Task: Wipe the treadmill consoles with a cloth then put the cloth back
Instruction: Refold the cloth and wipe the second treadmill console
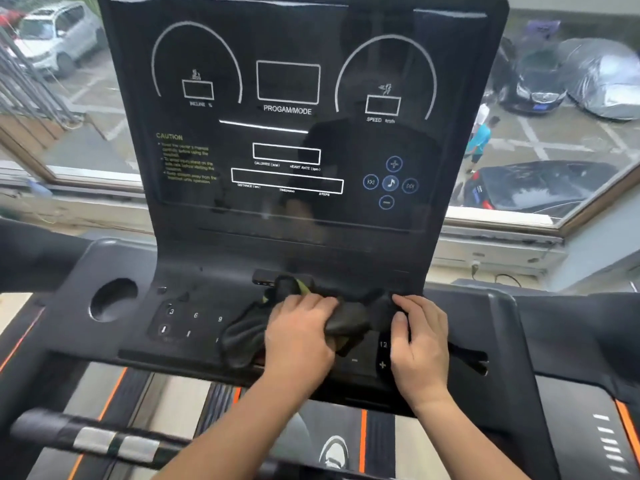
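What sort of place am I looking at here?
Most likely a gym or fitness room. A treadmill console with incline, speed and heart-rate readouts fills the view, the left hand and right hand hold a dark cloth on it, and the window behind looks down on parked cars.

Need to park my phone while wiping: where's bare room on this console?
Free: round cup recess left of the number keys; dark deck right of the right hand. Crowded: the middle, where it and the left hand grip the crumpled black cloth.

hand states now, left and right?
Left hand: grips the dark cloth.
Right hand: fingers curled on that cloth's edge.
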Action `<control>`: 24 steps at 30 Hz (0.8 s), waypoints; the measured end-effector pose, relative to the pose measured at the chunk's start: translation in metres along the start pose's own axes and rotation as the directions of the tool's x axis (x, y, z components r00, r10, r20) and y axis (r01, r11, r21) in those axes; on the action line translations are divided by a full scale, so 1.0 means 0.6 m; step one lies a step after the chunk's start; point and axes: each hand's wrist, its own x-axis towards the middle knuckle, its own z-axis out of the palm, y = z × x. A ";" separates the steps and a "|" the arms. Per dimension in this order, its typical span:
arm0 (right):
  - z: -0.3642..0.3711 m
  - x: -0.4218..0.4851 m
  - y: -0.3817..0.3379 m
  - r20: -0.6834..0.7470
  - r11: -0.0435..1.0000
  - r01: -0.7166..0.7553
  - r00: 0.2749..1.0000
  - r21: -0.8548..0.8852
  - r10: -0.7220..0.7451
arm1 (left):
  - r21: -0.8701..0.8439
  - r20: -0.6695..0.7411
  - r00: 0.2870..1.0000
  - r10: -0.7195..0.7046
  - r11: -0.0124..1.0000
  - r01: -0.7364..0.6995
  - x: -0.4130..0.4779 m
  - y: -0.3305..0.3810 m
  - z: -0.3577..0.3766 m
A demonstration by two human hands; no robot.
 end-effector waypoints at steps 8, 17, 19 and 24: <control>-0.021 -0.009 0.016 0.057 0.981 -0.045 0.998 0.188 0.035 | -0.051 0.192 0.885 0.424 0.905 -0.423 0.024 -0.024 -0.014; -0.031 -0.035 0.029 0.127 0.985 -0.032 0.992 0.168 0.011 | -0.013 0.071 0.989 0.131 0.991 -0.131 -0.013 0.081 0.030; -0.038 -0.036 0.028 0.144 0.977 -0.042 0.990 0.209 0.011 | -0.083 0.087 0.954 0.287 0.956 -0.280 -0.027 0.114 0.045; -0.046 -0.032 0.009 0.157 0.974 -0.117 0.984 0.193 0.087 | -0.099 0.147 0.887 0.439 0.898 -0.428 -0.011 0.073 0.034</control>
